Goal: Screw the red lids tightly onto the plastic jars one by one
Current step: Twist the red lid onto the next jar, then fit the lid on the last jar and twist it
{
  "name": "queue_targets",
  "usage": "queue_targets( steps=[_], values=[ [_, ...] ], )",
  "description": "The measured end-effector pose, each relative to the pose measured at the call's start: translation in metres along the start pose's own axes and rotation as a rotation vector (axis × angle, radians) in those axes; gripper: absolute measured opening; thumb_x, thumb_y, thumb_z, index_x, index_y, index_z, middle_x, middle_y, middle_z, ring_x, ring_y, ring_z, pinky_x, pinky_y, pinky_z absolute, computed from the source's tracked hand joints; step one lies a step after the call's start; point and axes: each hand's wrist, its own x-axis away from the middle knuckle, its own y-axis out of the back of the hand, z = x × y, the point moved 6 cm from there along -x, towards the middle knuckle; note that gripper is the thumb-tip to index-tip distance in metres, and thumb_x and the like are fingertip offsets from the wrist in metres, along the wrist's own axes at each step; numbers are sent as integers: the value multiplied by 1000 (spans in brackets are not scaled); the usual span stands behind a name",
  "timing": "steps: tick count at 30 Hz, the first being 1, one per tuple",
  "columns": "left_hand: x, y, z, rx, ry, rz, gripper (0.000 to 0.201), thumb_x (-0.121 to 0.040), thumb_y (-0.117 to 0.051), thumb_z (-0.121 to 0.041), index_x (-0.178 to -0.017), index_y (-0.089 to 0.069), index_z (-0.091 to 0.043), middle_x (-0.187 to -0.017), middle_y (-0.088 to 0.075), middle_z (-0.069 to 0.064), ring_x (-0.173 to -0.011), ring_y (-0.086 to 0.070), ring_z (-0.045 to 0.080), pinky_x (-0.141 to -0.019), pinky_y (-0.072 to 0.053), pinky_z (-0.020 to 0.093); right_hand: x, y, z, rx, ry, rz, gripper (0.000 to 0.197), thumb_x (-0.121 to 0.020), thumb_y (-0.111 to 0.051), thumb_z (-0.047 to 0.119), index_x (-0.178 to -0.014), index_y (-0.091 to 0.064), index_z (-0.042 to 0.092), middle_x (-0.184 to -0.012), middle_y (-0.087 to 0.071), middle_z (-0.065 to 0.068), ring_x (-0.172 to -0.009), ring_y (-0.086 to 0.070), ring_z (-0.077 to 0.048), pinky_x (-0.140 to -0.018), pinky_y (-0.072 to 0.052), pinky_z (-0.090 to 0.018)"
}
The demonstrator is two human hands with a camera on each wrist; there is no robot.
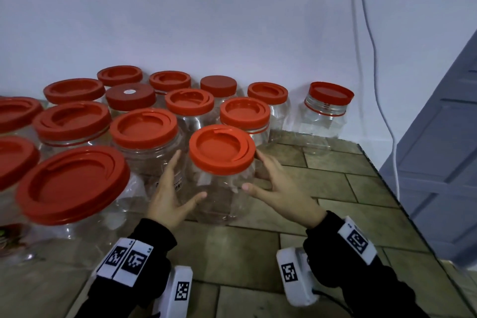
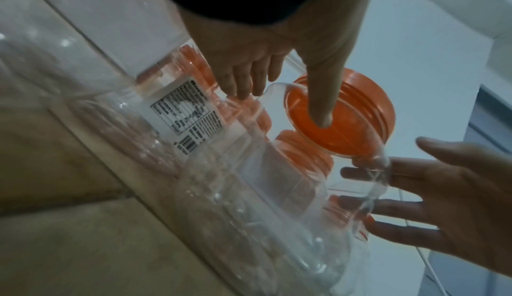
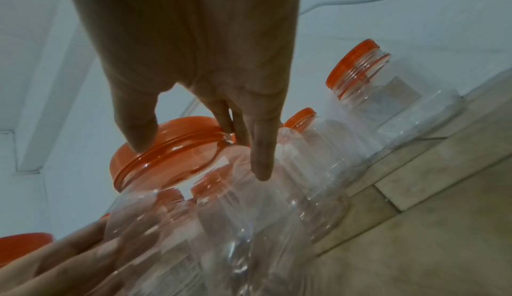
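Black sleeves (image 1: 343, 261), two, each with white coded bands at the wrist. Left hand (image 1: 169, 196) and right hand (image 1: 277, 188) flank one clear plastic jar (image 1: 219, 196) standing upright on the tiled tabletop (image 1: 253, 248). Fingers of both hands are spread and straight, one hand at either side of the jar body; whether the palms press the plastic or hover just off it cannot be told. Neither hand curls round anything.

One red lid (image 1: 222, 148) sits on this jar's mouth, level; how far it is threaded on cannot be told. The left wrist view shows the lid's underside (image 2: 340, 116) through the clear wall, with the left thumb (image 2: 321, 108) lying across the jar in front of it.

Jars with red lids, near to far: one large jar at near left (image 1: 72, 183), lid tilted toward the camera; two more cut off at the left edge; then the packed cluster behind the hands, ten lids countable, two of them flat-topped and the rest recessed. One jar with a printed label (image 2: 188, 116) stands just beside the left hand.

One jar apart at far right (image 1: 325, 111), against the wall (image 1: 232, 13), its lid perched high with the neck threads showing.

One white cable (image 1: 374, 59) hangs down the wall. One grey panelled unit (image 1: 444, 152) stands beyond the table's right edge.
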Motion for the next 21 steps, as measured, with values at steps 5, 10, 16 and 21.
queue_targets(
  steps=[5, 10, 16, 21],
  values=[
    [5, 8, -46, -84, -204, -107, 86, -68, -61, -47, -139, -13, -38, -148, -22, -8, -137, -20, 8, -111, -23, 39, 3, 18, -11, -55, -63, -11, 74, -82, -62, 35, -144, -23, 26, -136, -28, 14, -124, -39, -4, -102, -39, -30],
    [3, -23, -118, -150, -466, -50, 69, -79, -52, -38, -139, -21, -23, -147, -27, -5, -138, -18, 11, -113, -17, 26, 15, 66, -29, 55, -84, -59, 59, -86, -61, 29, -138, -33, 30, -135, -36, 10, -124, -40, -4, -101, -37, -25],
    [-35, -99, -134, -19, -466, 135, 63, -79, -51, -41, -136, -28, -29, -143, -33, -2, -136, -23, 11, -111, -21, 29, 25, 121, -50, 279, -83, -10, 57, -82, -61, 42, -135, -41, 33, -134, -39, 10, -124, -38, 0, -102, -30, -18],
    [-92, -181, -129, 44, -278, 267, 69, -79, -63, -35, -137, -26, -24, -143, -33, 4, -134, -26, 19, -110, -22, 32, 1, 172, -69, 393, -83, -91, 51, -87, -61, 28, -133, -43, 21, -132, -39, 3, -115, -39, -2, -93, -26, -12]
  ],
)
